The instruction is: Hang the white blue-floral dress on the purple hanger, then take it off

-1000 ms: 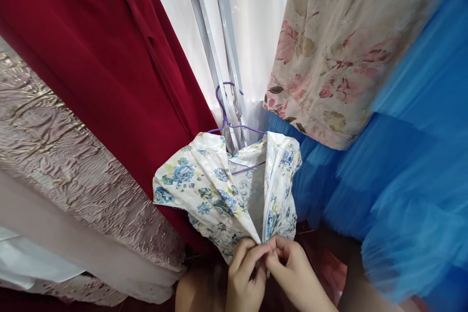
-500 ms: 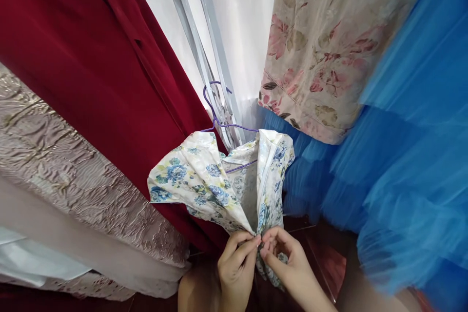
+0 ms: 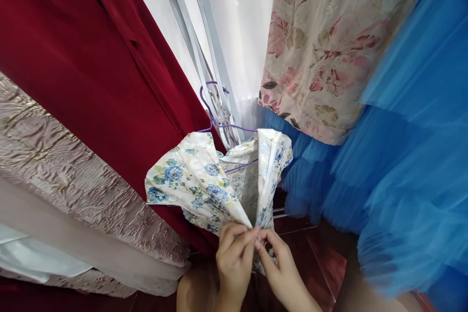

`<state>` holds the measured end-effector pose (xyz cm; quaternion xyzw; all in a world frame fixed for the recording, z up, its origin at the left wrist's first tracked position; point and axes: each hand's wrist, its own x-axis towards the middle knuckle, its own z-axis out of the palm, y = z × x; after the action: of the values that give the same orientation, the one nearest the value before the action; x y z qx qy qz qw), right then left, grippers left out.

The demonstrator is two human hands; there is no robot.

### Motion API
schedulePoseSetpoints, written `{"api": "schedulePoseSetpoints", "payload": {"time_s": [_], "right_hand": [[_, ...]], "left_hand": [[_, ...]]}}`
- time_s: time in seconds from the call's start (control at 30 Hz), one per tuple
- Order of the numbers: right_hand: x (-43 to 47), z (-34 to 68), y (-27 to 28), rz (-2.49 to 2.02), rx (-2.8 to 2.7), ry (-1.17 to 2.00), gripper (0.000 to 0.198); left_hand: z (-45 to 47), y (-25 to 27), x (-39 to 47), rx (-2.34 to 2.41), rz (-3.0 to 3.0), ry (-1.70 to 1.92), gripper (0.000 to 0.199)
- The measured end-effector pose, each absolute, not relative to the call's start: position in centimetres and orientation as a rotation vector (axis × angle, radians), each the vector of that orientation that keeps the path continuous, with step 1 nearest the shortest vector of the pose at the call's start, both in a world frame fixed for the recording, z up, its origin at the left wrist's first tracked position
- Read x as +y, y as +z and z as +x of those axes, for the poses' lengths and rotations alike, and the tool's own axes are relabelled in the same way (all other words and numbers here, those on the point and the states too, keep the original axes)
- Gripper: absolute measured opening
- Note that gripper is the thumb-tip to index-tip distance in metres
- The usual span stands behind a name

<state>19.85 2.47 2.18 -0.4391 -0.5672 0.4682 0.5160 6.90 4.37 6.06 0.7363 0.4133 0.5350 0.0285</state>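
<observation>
A white dress [image 3: 197, 175] with blue flowers hangs on a purple hanger [image 3: 210, 112], its front parted in a deep V. At the bottom of that V, my left hand [image 3: 234, 258] pinches the left front edge of the cloth. Close against it, my right hand [image 3: 280, 265] pinches the right front edge, its fingertips nearly meeting the left ones. Whatever fastening lies between the fingertips is too small and covered to make out. Below the hands, the lower part of the garment is mostly hidden.
A dark red cloth [image 3: 109, 83] and a pale embossed fabric [image 3: 73, 156] hang at left. White cloth [image 3: 244, 34] is behind the hanger. Right of it hang a pink-flowered beige fabric [image 3: 318, 58] and blue tulle [image 3: 413, 156]. Dark red floor tiles [image 3: 318, 258] lie below.
My right hand has moved slightly left and up, closer to my left hand. The dress and hanger have shifted a little left, with the right front edge drawn inward.
</observation>
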Motion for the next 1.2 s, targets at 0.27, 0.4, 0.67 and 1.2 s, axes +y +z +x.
{"api": "schedulePoseSetpoints", "payload": {"time_s": [0.27,0.4,0.67,1.2], "right_hand": [[1.3,20.8,2.0,-1.085,-1.49,1.114,0.021],[1.2,21.6,1.9,-1.093,-1.496,1.093,0.022],[0.9,22.3,0.6,-1.091,-1.531,1.118,0.023],[12.0,19.5,17.5,-0.626,-1.327,1.095,0.028]], "left_hand": [[6.9,15.8,11.1,1.429,2.164,1.982,0.022],[7.1,20.6,14.5,1.397,2.187,2.06,0.014],[6.4,23.2,15.3,1.354,2.207,1.978,0.009],[4.7,22.3,12.1,1.018,2.576,1.691,0.021]]}}
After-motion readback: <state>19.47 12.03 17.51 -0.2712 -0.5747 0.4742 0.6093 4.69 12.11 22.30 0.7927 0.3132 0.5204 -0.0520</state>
